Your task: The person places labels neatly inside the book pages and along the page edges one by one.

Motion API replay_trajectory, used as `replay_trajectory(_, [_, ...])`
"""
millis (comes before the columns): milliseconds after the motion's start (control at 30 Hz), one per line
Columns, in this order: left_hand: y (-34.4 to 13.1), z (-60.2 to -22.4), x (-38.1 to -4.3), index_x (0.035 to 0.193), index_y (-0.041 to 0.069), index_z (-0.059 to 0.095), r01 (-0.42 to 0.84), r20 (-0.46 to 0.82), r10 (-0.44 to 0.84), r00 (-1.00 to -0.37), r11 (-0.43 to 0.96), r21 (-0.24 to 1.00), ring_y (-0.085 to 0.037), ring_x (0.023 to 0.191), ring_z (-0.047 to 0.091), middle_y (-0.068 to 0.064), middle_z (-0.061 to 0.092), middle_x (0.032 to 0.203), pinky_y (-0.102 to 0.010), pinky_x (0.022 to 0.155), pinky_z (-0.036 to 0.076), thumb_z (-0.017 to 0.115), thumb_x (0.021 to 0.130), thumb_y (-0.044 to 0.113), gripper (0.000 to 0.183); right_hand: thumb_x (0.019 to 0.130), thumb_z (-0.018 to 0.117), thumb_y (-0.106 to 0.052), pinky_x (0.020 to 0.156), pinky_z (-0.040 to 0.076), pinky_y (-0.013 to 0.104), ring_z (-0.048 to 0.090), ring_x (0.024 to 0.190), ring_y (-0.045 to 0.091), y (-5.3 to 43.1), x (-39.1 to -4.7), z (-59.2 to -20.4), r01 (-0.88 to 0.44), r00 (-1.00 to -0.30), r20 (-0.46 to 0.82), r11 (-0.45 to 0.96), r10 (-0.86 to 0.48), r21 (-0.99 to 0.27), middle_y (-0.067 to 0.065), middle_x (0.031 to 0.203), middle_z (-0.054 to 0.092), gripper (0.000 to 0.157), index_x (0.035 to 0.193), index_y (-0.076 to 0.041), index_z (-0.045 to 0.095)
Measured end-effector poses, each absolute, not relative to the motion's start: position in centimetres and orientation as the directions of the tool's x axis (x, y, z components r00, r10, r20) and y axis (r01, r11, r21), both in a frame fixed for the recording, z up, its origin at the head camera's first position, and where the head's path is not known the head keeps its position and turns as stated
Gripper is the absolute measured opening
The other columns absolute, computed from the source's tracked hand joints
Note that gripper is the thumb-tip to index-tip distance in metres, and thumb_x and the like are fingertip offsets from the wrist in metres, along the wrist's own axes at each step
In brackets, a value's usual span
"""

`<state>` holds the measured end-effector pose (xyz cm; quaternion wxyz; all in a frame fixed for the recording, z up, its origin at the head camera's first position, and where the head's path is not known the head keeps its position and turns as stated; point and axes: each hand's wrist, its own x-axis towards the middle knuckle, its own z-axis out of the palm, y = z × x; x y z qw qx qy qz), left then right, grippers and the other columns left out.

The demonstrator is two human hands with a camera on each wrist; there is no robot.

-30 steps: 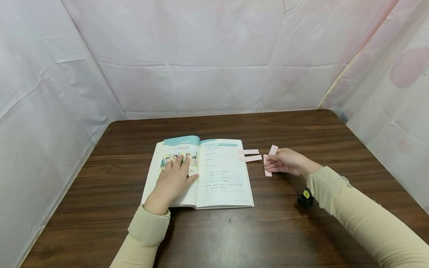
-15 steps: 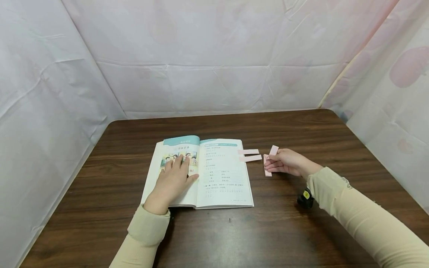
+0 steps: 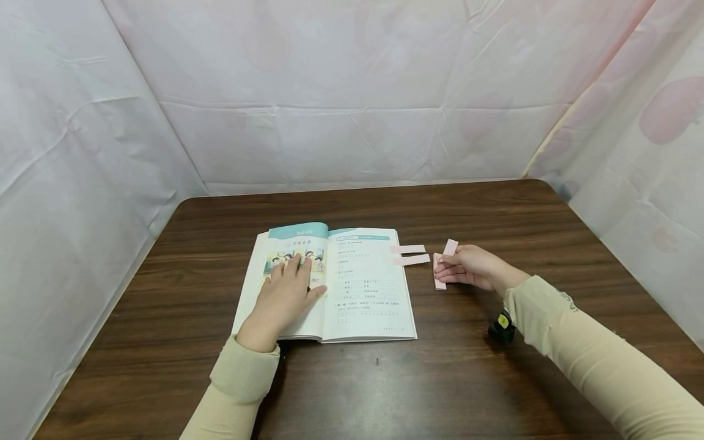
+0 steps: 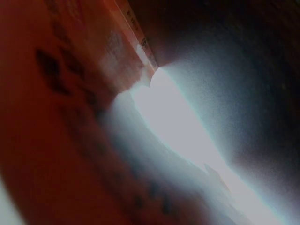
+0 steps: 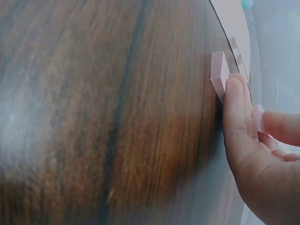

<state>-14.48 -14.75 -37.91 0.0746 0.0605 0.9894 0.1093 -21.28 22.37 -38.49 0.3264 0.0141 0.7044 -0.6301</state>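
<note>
An open book (image 3: 365, 318) lies on the table, and my left hand (image 3: 283, 296) rests with fingers spread on its illustrated left page. Two pink sticky strips (image 3: 412, 260) stick out past the right page's edge. To the right of them, my right hand (image 3: 475, 266) pinches a pink strip (image 3: 450, 247) between thumb and fingers. A thick pink pad of sticky notes (image 3: 440, 284) is at the same fingertips; its end shows as a block (image 5: 217, 68) in the right wrist view. How the fingers hold the pad is partly hidden. The left wrist view is mostly blurred and glaring.
The dark wood-grain table (image 3: 352, 397) has its far edge against a pale curtain (image 3: 341, 140), which also hangs on both sides. A small black device (image 3: 502, 328) with a yellow mark sits under the right cuff.
The right hand and the pink strip have shifted very slightly to the right. The left hand and the book stay put.
</note>
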Motion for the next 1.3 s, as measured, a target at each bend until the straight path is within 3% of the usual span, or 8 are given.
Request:
replay_trajectory(733, [-14.84, -37.81, -14.40, 0.156, 0.007, 0.030, 0.101, -0.132, 0.135, -0.982, 0.967, 0.233, -0.048, 0.146, 0.022, -0.020, 0.024, 0.162, -0.067, 0.113, 0.025, 0.052, 0.100, 0.049, 0.073, 0.105, 0.039, -0.003, 0.083, 0.058, 0.024, 0.071, 0.082, 0.009, 22.41, -20.90, -38.71, 0.416, -0.808, -0.446, 0.164, -0.384, -0.895, 0.005, 0.088, 0.072, 0.015, 0.115, 0.008, 0.039])
replay_trajectory(933, [-14.78, -37.85, -14.41, 0.155, 0.006, 0.030, 0.104, -0.126, 0.135, -0.983, 0.968, 0.228, -0.048, 0.146, 0.022, -0.021, 0.024, 0.162, -0.067, 0.113, 0.026, 0.052, 0.100, 0.049, 0.074, 0.104, 0.044, -0.005, 0.083, 0.058, 0.025, 0.071, 0.082, 0.010, 22.53, -21.00, -38.71, 0.418, -0.811, -0.450, 0.166, -0.375, -0.893, 0.004, 0.089, 0.072, 0.021, 0.118, 0.010, 0.043])
replay_trajectory(1167, [-14.70, -37.81, -14.44, 0.156, 0.007, 0.030, 0.102, -0.127, 0.134, -0.983, 0.967, 0.232, -0.048, 0.146, 0.022, -0.020, 0.024, 0.162, -0.067, 0.114, 0.025, 0.052, 0.100, 0.049, 0.074, 0.102, 0.050, -0.008, 0.086, 0.058, 0.028, 0.073, 0.085, 0.010, 22.44, -20.98, -38.92, 0.389, -0.831, -0.430, 0.184, -0.351, -0.902, 0.004, 0.096, 0.074, 0.038, 0.131, 0.018, 0.045])
replay_trajectory(1300, [-14.67, -37.86, -14.44, 0.155, 0.006, 0.031, 0.105, -0.122, 0.136, -0.983, 0.967, 0.231, -0.048, 0.146, 0.023, -0.021, 0.025, 0.162, -0.067, 0.113, 0.025, 0.053, 0.100, 0.049, 0.074, 0.103, 0.054, -0.025, 0.086, 0.058, 0.030, 0.073, 0.085, 0.012, 22.32, -20.94, -38.93, 0.385, -0.851, -0.430, 0.199, -0.302, -0.901, 0.009, 0.103, 0.074, 0.052, 0.134, 0.016, 0.046])
